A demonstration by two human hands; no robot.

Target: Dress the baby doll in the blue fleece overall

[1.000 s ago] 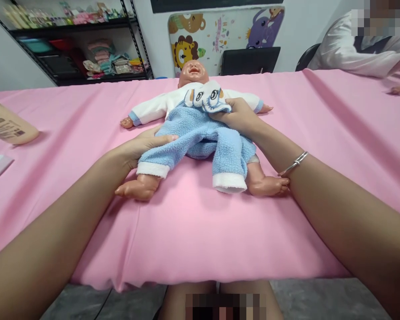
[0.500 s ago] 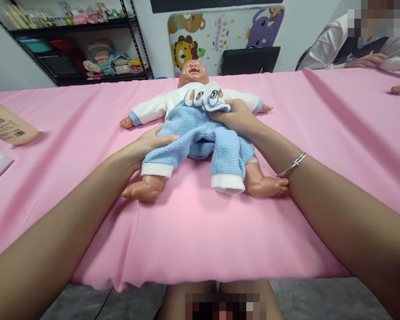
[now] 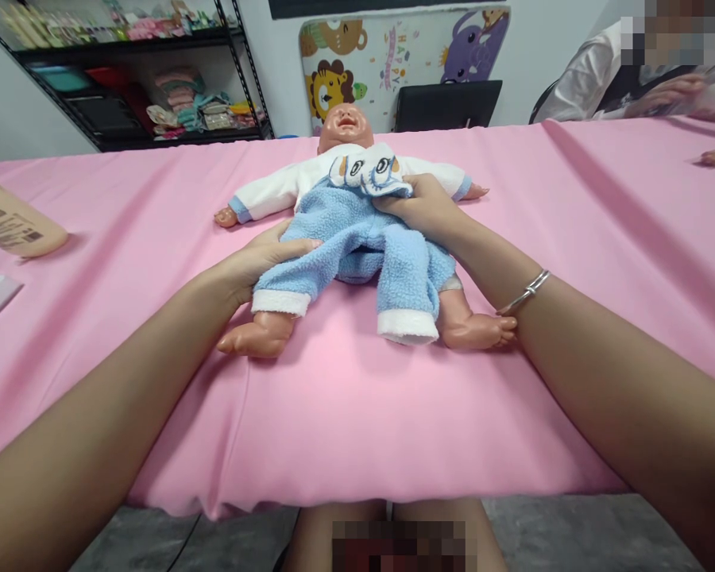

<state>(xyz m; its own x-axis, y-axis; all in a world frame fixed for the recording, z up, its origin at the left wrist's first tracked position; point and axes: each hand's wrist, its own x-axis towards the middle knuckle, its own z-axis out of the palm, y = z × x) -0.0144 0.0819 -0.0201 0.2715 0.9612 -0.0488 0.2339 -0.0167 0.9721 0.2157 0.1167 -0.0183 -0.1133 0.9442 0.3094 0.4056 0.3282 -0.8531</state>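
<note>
1. The doll (image 3: 345, 127) lies on its back near the middle of the pink table (image 3: 572, 262), head away, wearing a blue romper (image 3: 357, 238).
2. The left hand (image 3: 262, 258) lies on the romper's leg by the hip, fingers flat and fairly close together, gripping nothing that shows.
3. The right hand (image 3: 423, 208) pinches the romper's bib edge at the chest, fingers closed on the fleece.
4. To do this well, I judge: pin the hip steady, pull the fabric evenly, avoid twisting the doll.
5. The doll's far foot (image 3: 477, 330) touches the right forearm.
</note>
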